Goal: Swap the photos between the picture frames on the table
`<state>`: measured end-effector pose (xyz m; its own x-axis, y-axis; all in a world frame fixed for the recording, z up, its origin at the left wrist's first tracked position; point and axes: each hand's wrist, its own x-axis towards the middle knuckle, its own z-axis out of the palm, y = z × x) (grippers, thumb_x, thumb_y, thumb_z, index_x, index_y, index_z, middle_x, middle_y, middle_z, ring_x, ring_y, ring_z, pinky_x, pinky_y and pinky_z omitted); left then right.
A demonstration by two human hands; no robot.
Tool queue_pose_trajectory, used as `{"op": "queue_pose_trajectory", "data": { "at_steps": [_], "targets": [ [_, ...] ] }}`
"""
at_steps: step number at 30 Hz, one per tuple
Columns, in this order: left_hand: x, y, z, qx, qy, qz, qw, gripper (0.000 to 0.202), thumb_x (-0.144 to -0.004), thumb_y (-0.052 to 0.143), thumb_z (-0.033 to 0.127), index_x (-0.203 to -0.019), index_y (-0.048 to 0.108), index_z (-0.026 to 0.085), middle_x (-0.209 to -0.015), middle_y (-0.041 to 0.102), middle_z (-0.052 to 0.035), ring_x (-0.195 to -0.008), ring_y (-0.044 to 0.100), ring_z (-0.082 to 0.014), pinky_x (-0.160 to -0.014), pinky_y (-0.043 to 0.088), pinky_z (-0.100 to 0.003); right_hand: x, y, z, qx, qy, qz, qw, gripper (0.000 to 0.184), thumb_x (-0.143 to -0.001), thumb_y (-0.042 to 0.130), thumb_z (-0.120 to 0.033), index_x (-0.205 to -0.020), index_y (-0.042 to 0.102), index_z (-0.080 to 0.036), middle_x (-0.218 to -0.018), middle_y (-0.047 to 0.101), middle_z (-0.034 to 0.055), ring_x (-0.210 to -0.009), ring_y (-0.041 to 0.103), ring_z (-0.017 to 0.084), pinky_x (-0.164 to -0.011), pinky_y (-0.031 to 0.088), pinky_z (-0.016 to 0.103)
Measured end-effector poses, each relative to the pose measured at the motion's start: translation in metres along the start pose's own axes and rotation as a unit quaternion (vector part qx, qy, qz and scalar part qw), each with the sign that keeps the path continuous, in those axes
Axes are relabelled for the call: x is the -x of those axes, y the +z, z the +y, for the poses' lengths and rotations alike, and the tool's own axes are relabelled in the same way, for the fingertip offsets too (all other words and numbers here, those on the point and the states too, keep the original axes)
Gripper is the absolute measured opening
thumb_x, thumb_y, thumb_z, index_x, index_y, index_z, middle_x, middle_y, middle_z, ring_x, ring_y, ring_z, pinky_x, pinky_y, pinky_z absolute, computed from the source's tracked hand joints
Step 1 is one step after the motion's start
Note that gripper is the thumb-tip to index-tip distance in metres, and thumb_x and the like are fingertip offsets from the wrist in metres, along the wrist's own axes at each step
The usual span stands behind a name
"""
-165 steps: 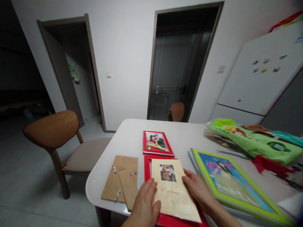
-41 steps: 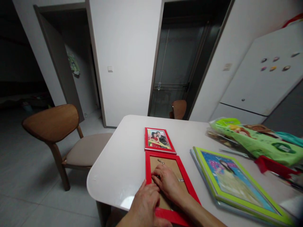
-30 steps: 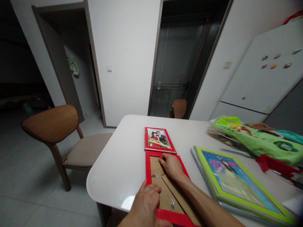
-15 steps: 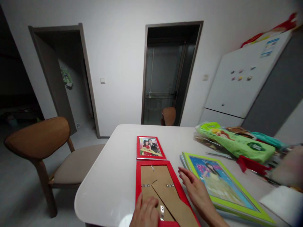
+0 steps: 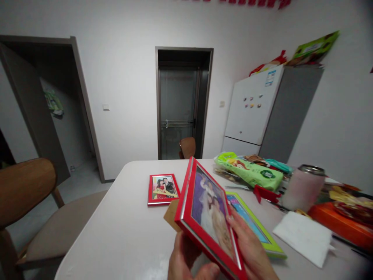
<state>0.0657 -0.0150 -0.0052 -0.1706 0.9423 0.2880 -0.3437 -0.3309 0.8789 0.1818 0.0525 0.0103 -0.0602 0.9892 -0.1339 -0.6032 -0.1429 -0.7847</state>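
One glossy red rectangular picture frame (image 5: 186, 202): centre stage, tilted in mid-air above the white round-cornered table (image 5: 116, 241), front turned up.
Picture inside (image 5: 211, 214): figures in pale clothes against purple.
Left hand (image 5: 185, 256): closed round the near left part, thumb at the lower edge, fingers partly hidden behind.
Right hand (image 5: 247, 243): clasping the right-hand edge, so it's a firm two-handed hold.
Flat brown board (image 5: 171, 215): poking out behind the left side, mostly hidden.
Second red picture frame (image 5: 163, 189): lying flat just beyond, showing one figure in red and one in a dark suit.
Lime-green picture frame (image 5: 274, 252): flat to the right, partly covered by the right hand and the raised frame.
Bright green plastic packet (image 5: 247, 171): farther back, a dark green oval label with pale lettering too small to read.
Right flank: pinkish metal-rimmed tumbler (image 5: 303, 190) upright, folded white sheet (image 5: 304, 237) in front, orange box (image 5: 344, 223) beside.
White refrigerator door (image 5: 247, 116): a cluster of small magnets (image 5: 252, 103), plus a blue-and-white label (image 5: 270, 77), print too fine to make out.
Refrigerator top: green printed package (image 5: 314, 48) leaning up, lettering blurred.
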Motion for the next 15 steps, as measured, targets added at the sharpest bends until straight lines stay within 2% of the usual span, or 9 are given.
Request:
{"op": "queue_pose_trajectory", "data": {
  "at_steps": [3, 5, 7, 9, 13, 15],
  "targets": [
    [-0.015, 0.013, 0.000, 0.051, -0.089, -0.024, 0.994, 0.053, -0.058, 0.065, 0.044, -0.099, 0.048, 0.015, -0.094, 0.060, -0.0098, -0.083, 0.057, -0.0212, -0.067, 0.044, -0.027, -0.026, -0.034, -0.043, 0.117, -0.010, 0.024, 0.993, 0.070, -0.066, 0.056, -0.025, -0.127, 0.022, -0.031, -0.081, 0.067, -0.0006, -0.061, 0.062, 0.017, -0.056, 0.049, 0.030],
    [-0.025, 0.022, -0.008, 0.038, -0.152, -0.028, 0.987, 0.049, -0.060, 0.063, 0.043, -0.096, 0.048, 0.013, -0.090, 0.060, -0.0090, -0.078, 0.058, -0.0184, -0.063, 0.044, -0.024, -0.045, -0.056, -0.062, 0.216, -0.006, 0.030, 0.976, 0.068, -0.067, 0.055, -0.026, -0.128, 0.024, -0.025, -0.079, 0.068, 0.0018, -0.060, 0.063, 0.019, -0.057, 0.049, 0.031],
    [-0.035, 0.030, -0.023, -0.015, -0.201, -0.030, 0.979, 0.045, -0.062, 0.058, 0.046, -0.090, 0.048, 0.012, -0.082, 0.061, -0.0070, -0.070, 0.058, -0.0153, -0.059, 0.044, -0.022, -0.064, -0.077, -0.074, 0.311, -0.008, 0.027, 0.950, 0.063, -0.067, 0.054, -0.028, -0.125, 0.032, -0.021, -0.075, 0.068, 0.0033, -0.060, 0.063, 0.019, -0.058, 0.049, 0.032],
    [-0.044, 0.036, -0.042, -0.085, -0.229, -0.025, 0.969, 0.039, -0.065, 0.053, 0.046, -0.083, 0.047, 0.013, -0.070, 0.059, -0.0034, -0.059, 0.058, -0.0125, -0.054, 0.043, -0.021, -0.081, -0.096, -0.079, 0.397, -0.023, 0.026, 0.917, 0.056, -0.067, 0.052, -0.030, -0.120, 0.040, -0.019, -0.073, 0.069, 0.0036, -0.060, 0.063, 0.019, -0.058, 0.049, 0.031],
    [-0.054, 0.041, -0.075, -0.205, -0.246, -0.031, 0.947, 0.021, -0.069, 0.051, 0.033, -0.075, 0.046, 0.014, -0.048, 0.050, 0.0037, -0.041, 0.051, -0.0109, -0.040, 0.037, -0.020, -0.106, -0.121, -0.078, 0.564, -0.086, 0.065, 0.819, 0.045, -0.065, 0.052, -0.031, -0.107, 0.055, -0.016, -0.070, 0.069, 0.0030, -0.063, 0.063, 0.019, -0.058, 0.047, 0.027],
    [-0.054, 0.039, -0.084, -0.271, -0.241, -0.043, 0.931, 0.016, -0.070, 0.050, 0.028, -0.077, 0.046, 0.014, -0.045, 0.049, 0.0047, -0.036, 0.048, -0.0111, -0.036, 0.035, -0.020, -0.113, -0.129, -0.075, 0.599, -0.099, 0.080, 0.791, 0.042, -0.062, 0.054, -0.031, -0.100, 0.060, -0.015, -0.069, 0.069, 0.0034, -0.064, 0.063, 0.020, -0.058, 0.047, 0.026]
  ]
}}
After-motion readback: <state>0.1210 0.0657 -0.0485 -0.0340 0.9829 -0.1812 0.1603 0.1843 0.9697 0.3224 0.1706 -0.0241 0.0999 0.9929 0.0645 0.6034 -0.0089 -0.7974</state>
